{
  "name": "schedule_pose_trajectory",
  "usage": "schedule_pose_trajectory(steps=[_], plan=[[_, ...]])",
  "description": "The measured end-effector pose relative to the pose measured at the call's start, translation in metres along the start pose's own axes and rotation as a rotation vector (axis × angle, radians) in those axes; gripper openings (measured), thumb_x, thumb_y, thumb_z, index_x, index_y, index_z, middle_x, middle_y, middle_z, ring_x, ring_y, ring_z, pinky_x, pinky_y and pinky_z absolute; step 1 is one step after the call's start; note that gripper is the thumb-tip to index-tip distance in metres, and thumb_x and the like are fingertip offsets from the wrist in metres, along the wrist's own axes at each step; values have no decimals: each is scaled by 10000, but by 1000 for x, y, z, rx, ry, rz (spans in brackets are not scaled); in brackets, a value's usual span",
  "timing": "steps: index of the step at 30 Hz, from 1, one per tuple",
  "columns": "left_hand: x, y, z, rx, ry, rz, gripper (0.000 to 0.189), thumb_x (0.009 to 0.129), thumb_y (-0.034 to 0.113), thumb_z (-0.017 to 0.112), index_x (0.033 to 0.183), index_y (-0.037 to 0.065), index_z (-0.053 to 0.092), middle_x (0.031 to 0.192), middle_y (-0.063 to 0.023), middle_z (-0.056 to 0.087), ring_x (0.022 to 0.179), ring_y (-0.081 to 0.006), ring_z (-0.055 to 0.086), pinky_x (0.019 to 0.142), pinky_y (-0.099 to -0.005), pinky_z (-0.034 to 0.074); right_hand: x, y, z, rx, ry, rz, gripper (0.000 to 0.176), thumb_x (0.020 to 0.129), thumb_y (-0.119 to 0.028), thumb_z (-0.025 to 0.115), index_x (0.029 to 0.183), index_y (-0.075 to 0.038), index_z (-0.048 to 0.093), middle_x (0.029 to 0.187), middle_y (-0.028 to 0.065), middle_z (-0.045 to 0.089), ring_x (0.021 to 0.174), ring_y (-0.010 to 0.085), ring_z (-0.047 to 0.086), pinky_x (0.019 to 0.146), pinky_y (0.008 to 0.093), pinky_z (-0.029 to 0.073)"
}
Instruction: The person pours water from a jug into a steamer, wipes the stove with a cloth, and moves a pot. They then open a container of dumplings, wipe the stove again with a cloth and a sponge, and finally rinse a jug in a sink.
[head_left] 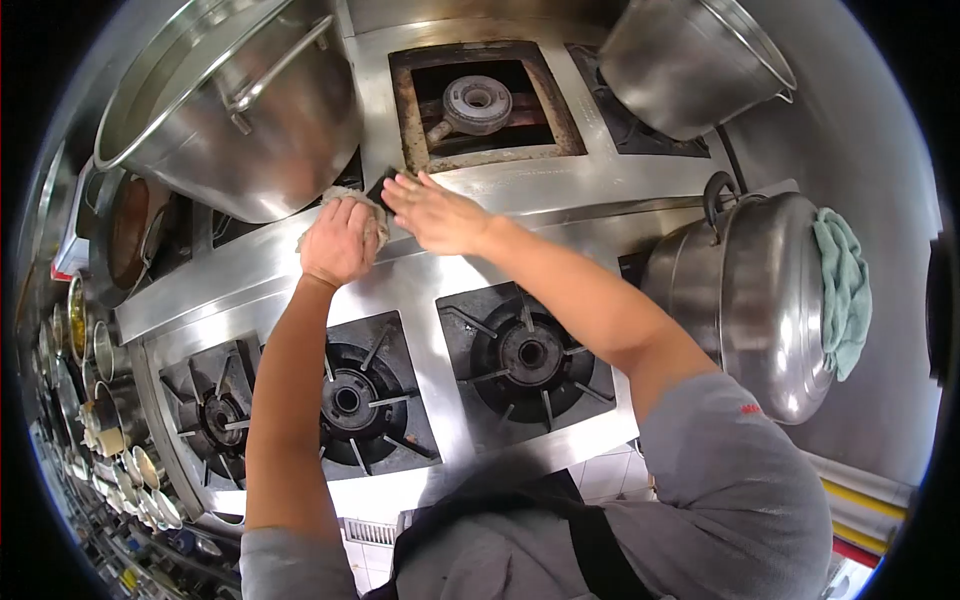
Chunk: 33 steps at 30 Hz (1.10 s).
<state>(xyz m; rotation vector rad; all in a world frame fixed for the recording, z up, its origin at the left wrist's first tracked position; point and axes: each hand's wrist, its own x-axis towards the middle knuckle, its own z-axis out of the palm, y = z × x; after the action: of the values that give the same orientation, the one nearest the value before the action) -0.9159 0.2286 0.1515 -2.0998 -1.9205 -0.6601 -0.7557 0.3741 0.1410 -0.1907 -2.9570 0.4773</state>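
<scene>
My left hand (pixel 340 240) is closed around a crumpled beige cloth (pixel 376 212), pressed to the steel stove top (pixel 300 245) just in front of the big stockpot. Beside it, my right hand (pixel 435 213) presses on a dark scouring pad (pixel 381 186), its fingers fairly straight and pointing left. Most of the pad is hidden under the fingers. Behind the right hand lies a square opening with a rusty frame (pixel 490 160) and a bare round burner (pixel 477 104) inside.
A large stockpot (pixel 250 130) stands back left, another pot (pixel 690 65) back right. At right is a lidded pot (pixel 770 290) with a green cloth (pixel 843 295) on it. Front burners (pixel 347 400) with grates lie below my arms. Shelves of pans and bowls (pixel 130 480) fill the left.
</scene>
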Motion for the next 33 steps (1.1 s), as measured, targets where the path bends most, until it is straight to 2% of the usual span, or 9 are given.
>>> schedule_pose_trajectory(steps=[4,7,12,15,19,25,28,30,33], plan=[[-2,-1,1,37,-38,-18,197,825,140,601,959,4,552,965,-162,571,931,-353,544,828,-427,477,20,14,1,-96,-2,-3,506,1032,-281,360,1443,12,390,1535,162,350,1449,295,279,1194,487,191],[-3,0,-3,3,-115,-66,188,830,143,592,954,8,551,969,-166,564,942,-353,539,841,-427,468,56,25,2,-88,164,158,497,1009,-260,393,1382,65,443,1485,216,407,1414,341,336,1163,501,248],[-3,-5,1,9,-57,-11,181,835,149,586,939,7,544,949,-166,550,929,-354,532,841,-425,461,11,-9,17,-52,223,69,492,1000,-232,412,1367,95,441,1473,254,403,1397,367,352,1154,486,264],[-5,-1,0,8,-72,-2,181,836,149,585,938,5,542,942,-168,548,921,-355,530,829,-426,460,50,3,14,-31,247,190,517,990,-242,403,1374,103,430,1488,263,378,1417,368,320,1177,475,233],[-3,-1,2,-3,-59,-2,167,836,135,588,935,9,540,933,-167,544,902,-358,526,807,-430,461,10,-19,26,-128,255,218,529,987,-246,394,1385,103,421,1496,260,368,1423,371,309,1182,475,218],[-2,-1,1,-4,-41,-35,162,841,138,589,929,12,537,930,-167,540,891,-358,522,812,-432,460,-49,8,16,-208,330,618,539,988,-182,356,1425,133,335,1522,288,300,1447,391,250,1206,476,152],[-1,-4,1,6,-47,-8,164,842,142,588,927,12,536,931,-167,540,899,-356,521,815,-432,459,-12,-29,46,-237,367,449,538,977,-197,392,1401,133,372,1487,291,357,1429,404,279,1208,454,159],[-2,-1,1,8,-66,6,163,843,144,587,924,12,536,930,-167,540,901,-355,520,815,-431,459,-8,-44,38,43,281,301,533,958,-191,415,1386,128,398,1469,281,388,1423,405,292,1205,450,173],[-2,-3,0,-8,-62,-23,153,846,142,583,917,14,538,925,-164,543,900,-355,523,814,-431,459,-47,-14,8,-80,402,517,500,967,-181,424,1366,119,433,1446,269,430,1388,411,354,1192,462,212]])
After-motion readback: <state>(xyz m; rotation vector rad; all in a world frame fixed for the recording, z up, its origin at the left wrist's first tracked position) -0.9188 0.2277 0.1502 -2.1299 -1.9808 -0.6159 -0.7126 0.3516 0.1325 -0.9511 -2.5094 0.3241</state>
